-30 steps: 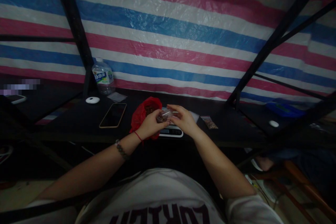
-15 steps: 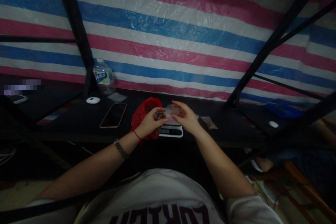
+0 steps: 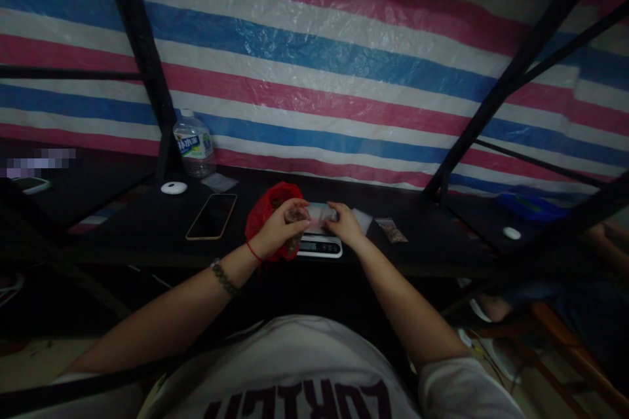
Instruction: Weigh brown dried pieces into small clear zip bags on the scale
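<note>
My left hand [image 3: 281, 230] is closed around a small clear container of brown bits [image 3: 296, 215], held in front of a red plastic bag [image 3: 265, 207]. Between thumb and fingers of my right hand [image 3: 344, 222] is a small translucent plastic cup or lid [image 3: 327, 215]; its exact shape is partly hidden. Both hands are over a white kitchen scale [image 3: 335, 249] with a lit display. Whether the plastic piece touches the weighing plate, I cannot tell. A small clear bag of brown bits [image 3: 392, 230] lies to the right of the scale.
Left of the red bag lie a phone [image 3: 212, 217] and a white oval device [image 3: 173, 188]. Behind them stands a clear plastic bottle [image 3: 194, 147] beside a flat clear bag [image 3: 219, 182]. Another flat bag [image 3: 362, 219] lies beside my right hand. Black frame posts rise on both sides.
My right hand has lowered toward the scale's plate with the translucent piece, its fingers drawn in closer. My left hand has tilted slightly with the container, staying beside the red bag.
</note>
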Tool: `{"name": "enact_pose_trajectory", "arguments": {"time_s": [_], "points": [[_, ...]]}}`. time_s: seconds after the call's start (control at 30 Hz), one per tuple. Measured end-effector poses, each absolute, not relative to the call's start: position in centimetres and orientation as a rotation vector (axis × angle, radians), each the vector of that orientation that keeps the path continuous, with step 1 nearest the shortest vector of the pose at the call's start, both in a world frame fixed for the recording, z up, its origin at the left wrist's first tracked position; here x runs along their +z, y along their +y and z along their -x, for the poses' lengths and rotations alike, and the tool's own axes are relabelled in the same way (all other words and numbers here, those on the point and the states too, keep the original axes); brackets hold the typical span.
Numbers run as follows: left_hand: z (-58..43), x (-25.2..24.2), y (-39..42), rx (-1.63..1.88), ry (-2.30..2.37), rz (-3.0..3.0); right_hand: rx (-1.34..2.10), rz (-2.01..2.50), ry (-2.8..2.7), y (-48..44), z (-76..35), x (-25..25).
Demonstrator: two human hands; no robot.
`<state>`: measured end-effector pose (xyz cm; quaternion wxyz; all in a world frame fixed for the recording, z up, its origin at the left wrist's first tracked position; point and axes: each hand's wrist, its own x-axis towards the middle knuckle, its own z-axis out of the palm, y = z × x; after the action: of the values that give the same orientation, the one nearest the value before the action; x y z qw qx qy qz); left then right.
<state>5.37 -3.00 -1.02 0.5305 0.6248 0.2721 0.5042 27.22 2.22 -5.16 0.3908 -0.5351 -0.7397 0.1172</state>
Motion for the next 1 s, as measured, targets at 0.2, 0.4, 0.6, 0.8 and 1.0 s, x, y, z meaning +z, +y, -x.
{"name": "enact_pose_trajectory", "arguments": {"time_s": [0.2,0.4,0.6,0.8,1.0], "points": [[-5.3,-0.9,-3.7,0.963,0.44,-1.449,0.174,1.006,-1.85,-1.2,-26.5,0.1],[-5.6,-1.0,-4.7,0.848,0.271,-1.247,0.424,0.685,-2.327,-6.0,-24.7,4.4],[-5.7,-1.2,-4.9,0.801,0.251,-1.272,0.39,0.74,-2.286,-6.5,-25.3,5.4],[-6.1,-1.2,-3.9,0.781,0.595,-1.618,0.338,0.809,-2.23,-6.4,-26.4,5.9],[-6.4,-1.0,-3.8,0.837,0.661,-1.701,0.396,0.85,-2.159,-5.7,-26.6,5.7]]}}
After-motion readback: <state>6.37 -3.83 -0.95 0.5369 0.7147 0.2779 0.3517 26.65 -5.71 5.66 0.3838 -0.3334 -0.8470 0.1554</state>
